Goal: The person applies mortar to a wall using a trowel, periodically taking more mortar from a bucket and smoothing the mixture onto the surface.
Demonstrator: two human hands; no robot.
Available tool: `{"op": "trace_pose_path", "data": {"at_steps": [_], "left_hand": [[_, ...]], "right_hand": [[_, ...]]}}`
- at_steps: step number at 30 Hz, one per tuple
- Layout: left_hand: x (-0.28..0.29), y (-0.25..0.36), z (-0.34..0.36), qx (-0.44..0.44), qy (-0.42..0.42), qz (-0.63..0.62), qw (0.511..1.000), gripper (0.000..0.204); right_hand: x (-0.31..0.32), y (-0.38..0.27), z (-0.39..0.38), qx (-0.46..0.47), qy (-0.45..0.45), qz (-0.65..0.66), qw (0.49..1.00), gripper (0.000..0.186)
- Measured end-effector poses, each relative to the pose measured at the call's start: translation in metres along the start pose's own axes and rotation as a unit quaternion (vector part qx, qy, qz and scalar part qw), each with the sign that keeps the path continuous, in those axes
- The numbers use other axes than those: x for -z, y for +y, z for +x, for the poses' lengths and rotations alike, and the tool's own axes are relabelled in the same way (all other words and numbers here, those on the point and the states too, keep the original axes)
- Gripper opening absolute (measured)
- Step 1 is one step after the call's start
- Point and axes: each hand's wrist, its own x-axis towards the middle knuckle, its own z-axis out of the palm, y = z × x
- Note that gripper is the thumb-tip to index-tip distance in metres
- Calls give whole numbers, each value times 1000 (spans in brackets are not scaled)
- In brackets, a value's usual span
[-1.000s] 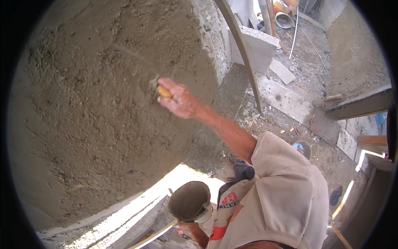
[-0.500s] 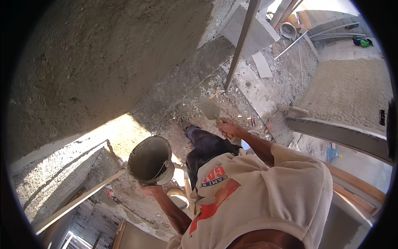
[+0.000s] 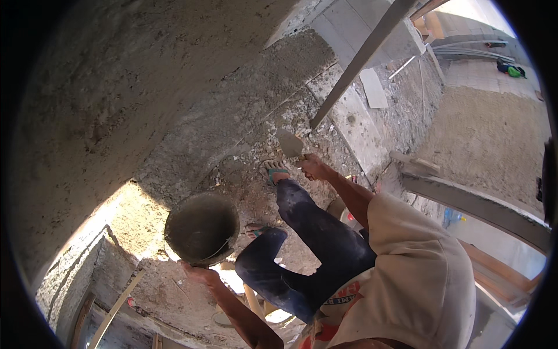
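My left hand (image 3: pixel 199 273) grips a round bucket (image 3: pixel 201 227) from below, tilted so that grey wet mortar shows inside. My right hand (image 3: pixel 314 167) is closed round the handle of a trowel (image 3: pixel 289 143), whose grey blade points up and left over the rubble floor. The rough plastered wall (image 3: pixel 128 81) rises at the upper left. Beneath me are my dark trousers and my sandalled feet (image 3: pixel 273 173) on the dusty ground.
A slanting post (image 3: pixel 360 67) stands near pale blocks and a concrete slab (image 3: pixel 349 122). A beam (image 3: pixel 471 200) crosses on the right, beside a plastic bottle (image 3: pixel 452 216). Lower left are a sunlit ledge and a wooden batten (image 3: pixel 116 305). Pipes lie top right.
My right hand has come away from the wall with the trowel and dropped low over the floor. The bucket moved left and up in view. The view shifted downward and my legs are bending.
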Motion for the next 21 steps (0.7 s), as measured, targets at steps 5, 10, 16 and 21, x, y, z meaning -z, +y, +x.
{"op": "trace_pose_path", "data": {"at_steps": [5, 10, 16, 21], "left_hand": [[-73, -49, 68, -37, 2, 83, 996, 73], [-154, -46, 75, -80, 36, 84, 993, 65], [-212, -46, 90, -157, -21, 72, 985, 47], [-235, -42, 88, -191, -54, 56, 978, 40]], "right_hand": [[56, 4, 186, 146, 90, 71, 983, 23], [128, 11, 323, 270, 143, 11, 952, 25], [146, 45, 408, 570, 297, -587, 491, 26], [53, 2, 375, 429, 181, -274, 841, 24]]}}
